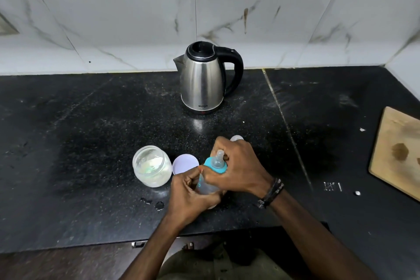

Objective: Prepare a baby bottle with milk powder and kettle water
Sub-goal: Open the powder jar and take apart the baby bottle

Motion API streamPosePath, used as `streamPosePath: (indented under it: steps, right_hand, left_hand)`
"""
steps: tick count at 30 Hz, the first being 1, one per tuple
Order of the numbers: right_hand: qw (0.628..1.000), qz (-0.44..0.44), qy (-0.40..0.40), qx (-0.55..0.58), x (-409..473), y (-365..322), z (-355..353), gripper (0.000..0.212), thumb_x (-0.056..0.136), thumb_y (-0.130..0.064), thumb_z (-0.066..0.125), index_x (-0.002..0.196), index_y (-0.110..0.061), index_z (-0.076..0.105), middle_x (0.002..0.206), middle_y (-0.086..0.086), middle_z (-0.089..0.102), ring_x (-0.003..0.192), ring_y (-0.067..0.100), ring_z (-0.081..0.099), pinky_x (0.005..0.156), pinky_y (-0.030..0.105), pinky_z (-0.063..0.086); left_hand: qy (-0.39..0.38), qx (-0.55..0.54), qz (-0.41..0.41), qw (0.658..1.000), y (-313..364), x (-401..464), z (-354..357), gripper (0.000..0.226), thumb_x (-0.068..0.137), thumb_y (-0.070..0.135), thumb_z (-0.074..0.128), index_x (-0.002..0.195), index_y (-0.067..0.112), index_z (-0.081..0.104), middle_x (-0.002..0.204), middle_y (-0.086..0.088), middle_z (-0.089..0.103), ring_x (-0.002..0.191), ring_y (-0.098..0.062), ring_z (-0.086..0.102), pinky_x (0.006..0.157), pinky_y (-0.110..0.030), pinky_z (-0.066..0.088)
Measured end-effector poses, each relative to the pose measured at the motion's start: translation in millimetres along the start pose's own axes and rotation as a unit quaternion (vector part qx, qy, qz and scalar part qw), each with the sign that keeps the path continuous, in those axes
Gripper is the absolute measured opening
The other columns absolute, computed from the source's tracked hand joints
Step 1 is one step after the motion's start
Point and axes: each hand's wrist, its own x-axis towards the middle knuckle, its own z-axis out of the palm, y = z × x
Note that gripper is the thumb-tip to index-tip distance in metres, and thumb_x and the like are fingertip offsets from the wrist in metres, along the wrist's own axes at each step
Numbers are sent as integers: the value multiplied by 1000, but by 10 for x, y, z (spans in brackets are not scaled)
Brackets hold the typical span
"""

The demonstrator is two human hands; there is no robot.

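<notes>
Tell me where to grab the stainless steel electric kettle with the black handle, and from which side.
Grip the black loop handle of the stainless steel kettle, coming from the right. The handle faces right, the spout left, and the counter on that side looks free. The right hand would first have to let go of the baby bottle.

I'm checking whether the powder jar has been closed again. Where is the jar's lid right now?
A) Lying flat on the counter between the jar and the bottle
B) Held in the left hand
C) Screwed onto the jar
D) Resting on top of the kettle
A: the round white lid lies on the counter just right of the open jar, beside the baby bottle that both hands grip.
</notes>
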Motion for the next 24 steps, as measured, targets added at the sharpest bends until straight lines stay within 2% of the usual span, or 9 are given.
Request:
streamPosePath:
  steps: [4, 8, 10, 12, 15, 16, 18, 21, 24]
  right_hand:
    - [996, -45, -45, 67, 2, 5, -78, 30, 68, -34, 73, 93, -23, 60, 83, -14, 63, 72, -5, 55, 71, 9, 38]
    - [994, 12, -55, 94, -60, 14, -94, 69, 70, -42, 75, 133, -30, 48, 102, -19, 58, 93, -6, 56, 76, 6, 41]
    - [996, 61, -24, 64, -79, -40, -65, 83, 66, -64, 75, 136, -34, 42, 99, -17, 59, 90, -1, 58, 77, 14, 47]
    - [995, 93, 5, 19, -91, -95, -26, 91, 61, -78, 69, 135, -34, 41, 93, -16, 58, 85, 2, 56, 77, 25, 52]
    - [995, 96, 27, 30, -129, -128, 37, 82, 67, -67, 74, 134, -30, 43, 91, -15, 58, 86, 3, 56, 81, 30, 53]
    - [994, 91, 27, 54, -139, -128, 45, 79, 69, -60, 76, 135, -30, 43, 93, -15, 59, 89, 2, 57, 83, 27, 53]
    - [992, 77, 9, 102, -158, -117, 34, 76, 72, -45, 76, 138, -33, 40, 100, -20, 60, 98, -3, 58, 87, 19, 50]
    - [984, 47, -45, 165, -199, -92, 0, 82, 76, -24, 72, 146, -34, 31, 121, -15, 62, 115, -2, 57, 101, 26, 49]
    - [989, 46, -34, 138, -243, -104, 3, 94, 74, -39, 76, 149, -37, 20, 132, -13, 54, 121, -3, 51, 103, 26, 45]
  left_hand:
    - [9, -18, 20, 1000, 6, 26, -43, 29, 67, 7, 80, 94, 18, 79, 83, 1, 78, 77, -6, 70, 70, -25, 57]
    - [51, -33, 13, 998, 30, 24, -22, 41, 66, 12, 83, 106, 23, 80, 93, -1, 82, 82, -8, 74, 75, -22, 59]
    - [76, -11, 28, 997, 56, 15, -4, 46, 66, 14, 83, 109, 31, 80, 99, 5, 82, 88, -7, 77, 78, -19, 59]
    - [97, 18, 32, 995, 51, 16, 12, 48, 67, 13, 84, 108, 38, 79, 98, 3, 82, 88, -12, 77, 78, -27, 62]
    - [119, 34, 9, 992, 31, 20, 27, 41, 66, 14, 88, 101, 33, 80, 93, -7, 81, 80, -26, 74, 75, -53, 62]
    - [119, 33, 10, 992, 33, 14, 28, 40, 66, 15, 88, 102, 31, 80, 94, -5, 81, 82, -28, 76, 77, -53, 62]
    - [108, 23, 12, 994, 67, -6, 30, 45, 66, 18, 88, 107, 33, 79, 99, 3, 82, 90, -19, 78, 80, -39, 65]
    - [102, 17, -1, 995, 87, -35, 32, 51, 65, 25, 86, 115, 25, 77, 102, 5, 82, 93, -14, 78, 81, -32, 64]
    - [102, 17, 4, 995, 82, -51, 27, 56, 63, 29, 84, 117, 16, 76, 103, 3, 82, 96, -20, 79, 82, -35, 64]
